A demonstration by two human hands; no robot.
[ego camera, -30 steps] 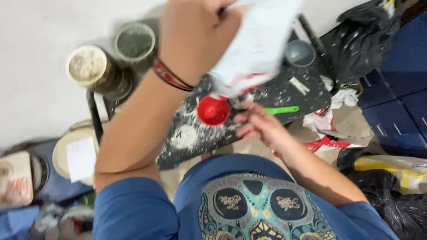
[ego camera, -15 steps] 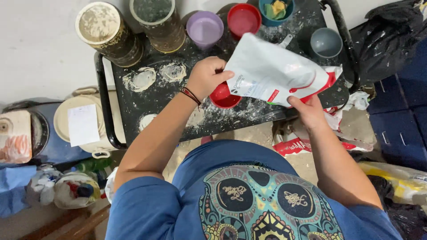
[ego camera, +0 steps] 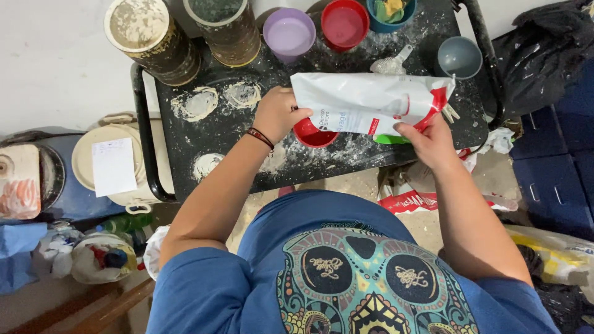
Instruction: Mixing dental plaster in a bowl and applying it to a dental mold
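Hands both clamp one white bag [ego camera: 365, 108]: left hand [ego camera: 276, 114] at its 9 o'clock end, right hand [ego camera: 430, 141] at 4 o'clock, over one red bowl [ego camera: 312, 133] on the desk [ego camera: 198, 145]. Two tall jars [ego camera: 146, 38] stand at 10 o'clock; four cups [ego camera: 288, 33] line 12 o'clock.

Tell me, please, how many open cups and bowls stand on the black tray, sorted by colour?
Red: 2, a cup at the back and a bowl under the white bag
Purple: 1
Blue: 1
Grey: 1
Total: 5
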